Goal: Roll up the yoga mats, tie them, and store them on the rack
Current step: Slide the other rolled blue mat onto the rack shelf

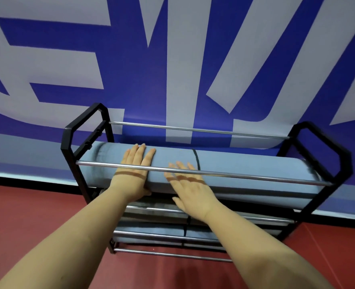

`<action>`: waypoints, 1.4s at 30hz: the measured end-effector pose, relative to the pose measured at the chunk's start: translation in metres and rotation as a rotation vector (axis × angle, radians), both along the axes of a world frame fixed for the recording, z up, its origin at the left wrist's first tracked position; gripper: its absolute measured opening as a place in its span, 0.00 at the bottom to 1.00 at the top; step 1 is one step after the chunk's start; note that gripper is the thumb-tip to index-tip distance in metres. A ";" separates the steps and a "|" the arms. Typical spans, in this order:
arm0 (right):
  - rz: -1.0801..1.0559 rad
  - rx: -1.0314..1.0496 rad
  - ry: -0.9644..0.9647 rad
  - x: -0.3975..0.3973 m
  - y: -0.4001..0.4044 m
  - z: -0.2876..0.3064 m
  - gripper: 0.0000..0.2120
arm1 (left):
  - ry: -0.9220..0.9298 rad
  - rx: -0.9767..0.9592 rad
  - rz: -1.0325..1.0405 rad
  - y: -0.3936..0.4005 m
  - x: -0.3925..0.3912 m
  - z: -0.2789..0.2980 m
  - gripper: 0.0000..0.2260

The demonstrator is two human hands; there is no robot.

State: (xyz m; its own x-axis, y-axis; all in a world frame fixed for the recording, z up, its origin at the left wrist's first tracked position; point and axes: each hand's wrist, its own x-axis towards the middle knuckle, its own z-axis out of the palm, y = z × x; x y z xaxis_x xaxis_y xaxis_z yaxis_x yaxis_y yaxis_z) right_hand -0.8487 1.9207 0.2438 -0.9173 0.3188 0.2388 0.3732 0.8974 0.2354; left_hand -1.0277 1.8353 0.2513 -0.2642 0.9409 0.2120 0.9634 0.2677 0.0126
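Backdrop: blue-white banner wall [172, 69], red floor [26, 205]. Black rack [68, 147], chrome rails. Rolled mat [245, 165], black tie [196, 158], on top tier. Left hand [136, 170] flat on roll, right hand [190, 187] spread, likely seating it. Lower tiers: more mats [157, 230].

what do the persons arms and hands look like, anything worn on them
Both forearms are bare with no sleeves in view. The left hand and the right hand show no gloves, rings, watch or wristband. The dark bands across them are only shadows of the rack's front bar.
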 end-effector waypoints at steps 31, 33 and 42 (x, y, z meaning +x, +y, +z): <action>-0.367 -0.442 -0.342 0.143 -0.042 0.536 0.32 | -0.292 -0.380 -0.025 -0.026 0.178 0.512 0.23; -0.388 -0.401 -0.264 0.167 -0.060 0.589 0.33 | -0.234 -0.365 -0.063 -0.040 0.204 0.571 0.24; -0.338 -0.128 -0.234 0.317 -0.176 0.684 0.37 | -0.025 -0.179 -0.076 -0.159 0.356 0.681 0.27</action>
State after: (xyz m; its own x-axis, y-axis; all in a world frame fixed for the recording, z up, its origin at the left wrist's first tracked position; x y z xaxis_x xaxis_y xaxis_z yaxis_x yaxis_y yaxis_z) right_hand -0.5320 1.7443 0.9274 -0.7811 0.6240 -0.0240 0.6008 0.7615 0.2431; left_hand -0.6721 1.6762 0.9320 -0.1945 0.9803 0.0333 0.9808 0.1947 -0.0047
